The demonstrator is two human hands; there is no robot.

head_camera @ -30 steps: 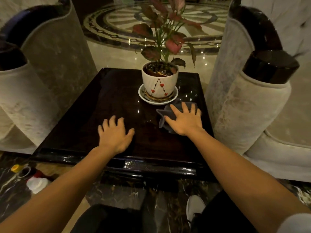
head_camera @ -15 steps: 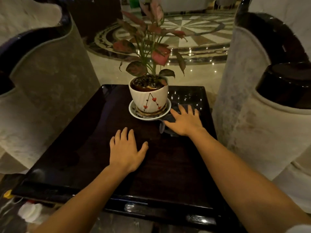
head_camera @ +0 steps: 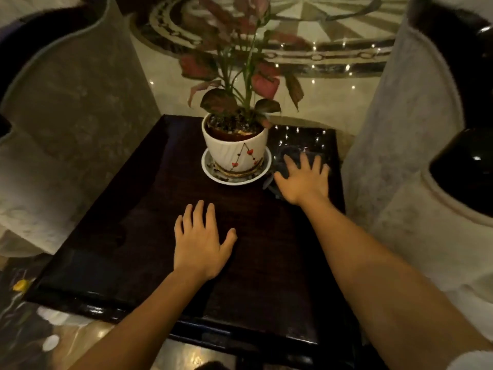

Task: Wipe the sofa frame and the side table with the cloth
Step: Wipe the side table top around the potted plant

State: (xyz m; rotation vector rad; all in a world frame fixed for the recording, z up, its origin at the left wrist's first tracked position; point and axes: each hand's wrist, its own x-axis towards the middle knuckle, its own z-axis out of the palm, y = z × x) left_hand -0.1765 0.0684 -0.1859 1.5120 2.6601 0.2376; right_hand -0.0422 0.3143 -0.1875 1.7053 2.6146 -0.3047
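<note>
A dark glossy side table (head_camera: pixel 128 236) stands between two pale sofas. My right hand (head_camera: pixel 304 180) lies flat, fingers spread, pressing a dark grey cloth (head_camera: pixel 289 153) onto the table's far right part, just right of the plant saucer. Most of the cloth is hidden under the palm. My left hand (head_camera: pixel 200 241) rests flat on the middle of the tabletop, fingers apart, holding nothing. The dark wooden sofa frame (head_camera: pixel 461 169) caps the right armrest; another dark frame (head_camera: pixel 53 20) tops the left sofa.
A white pot (head_camera: pixel 234 150) with red hearts holds a red-leaved plant (head_camera: pixel 240 76) on a white saucer (head_camera: pixel 213 174) at the table's far middle. Sofa arms (head_camera: pixel 80 116) close in on both sides. Small yellow and white items (head_camera: pixel 21 285) lie on the floor at lower left.
My right hand has slid the cloth away from me, along the right side of the pot toward the far edge. My head has moved closer; my left hand stays flat on the table.
</note>
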